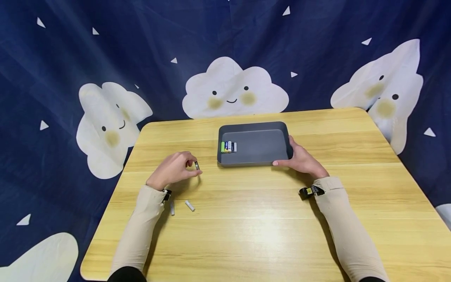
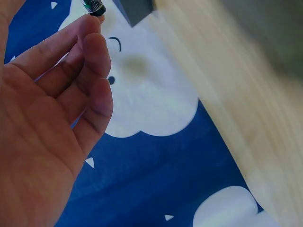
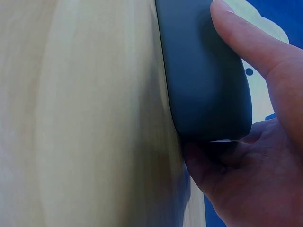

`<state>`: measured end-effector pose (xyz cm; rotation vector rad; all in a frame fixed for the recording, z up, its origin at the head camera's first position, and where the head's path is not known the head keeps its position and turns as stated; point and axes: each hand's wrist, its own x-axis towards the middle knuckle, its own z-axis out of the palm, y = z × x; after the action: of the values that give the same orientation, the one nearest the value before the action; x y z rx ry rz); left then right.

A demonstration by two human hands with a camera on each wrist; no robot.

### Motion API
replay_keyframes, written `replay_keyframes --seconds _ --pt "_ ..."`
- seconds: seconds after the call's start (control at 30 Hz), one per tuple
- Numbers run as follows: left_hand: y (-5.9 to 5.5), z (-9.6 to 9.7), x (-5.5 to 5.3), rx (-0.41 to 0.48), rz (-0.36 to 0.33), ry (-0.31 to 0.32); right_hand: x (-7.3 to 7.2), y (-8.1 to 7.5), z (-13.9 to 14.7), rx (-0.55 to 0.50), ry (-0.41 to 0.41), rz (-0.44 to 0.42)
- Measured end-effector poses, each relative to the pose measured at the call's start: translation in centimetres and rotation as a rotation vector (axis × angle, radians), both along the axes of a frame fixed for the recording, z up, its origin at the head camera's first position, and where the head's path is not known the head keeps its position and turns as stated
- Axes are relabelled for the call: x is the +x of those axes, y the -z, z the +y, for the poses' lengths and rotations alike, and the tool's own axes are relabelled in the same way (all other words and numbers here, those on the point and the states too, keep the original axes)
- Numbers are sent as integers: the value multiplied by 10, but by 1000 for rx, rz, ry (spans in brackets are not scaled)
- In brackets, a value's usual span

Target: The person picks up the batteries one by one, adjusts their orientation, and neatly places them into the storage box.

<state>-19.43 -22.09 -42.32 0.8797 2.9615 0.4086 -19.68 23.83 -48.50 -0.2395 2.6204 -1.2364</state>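
Between thumb and fingers, my left hand pinches a small dark battery, held over the wood left of a grey tray. In the left wrist view the end of that battery pokes out past the fingertips, with a green and black wrapper. My right hand grips the tray's near right corner, thumb on the front wall and fingers round the right side. Inside the tray, several batteries stand in a row along its left wall, one green, others blue, white and dark.
Two white batteries lie apart on the wooden table, close to the left wrist. A dark blue curtain with smiling clouds hangs behind the table's far edge.
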Motion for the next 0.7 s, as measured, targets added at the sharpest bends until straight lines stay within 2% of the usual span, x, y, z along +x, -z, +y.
replay_keyframes --seconds 0.17,0.3,0.7 --pt "-7 13 -11 13 20 25 0 1 -1 -34 3 27" --pt "-11 21 -19 16 42 45 1 -1 -3 -22 6 23" --pt "-17 47 -39 24 81 100 0 1 -3 -25 11 20"
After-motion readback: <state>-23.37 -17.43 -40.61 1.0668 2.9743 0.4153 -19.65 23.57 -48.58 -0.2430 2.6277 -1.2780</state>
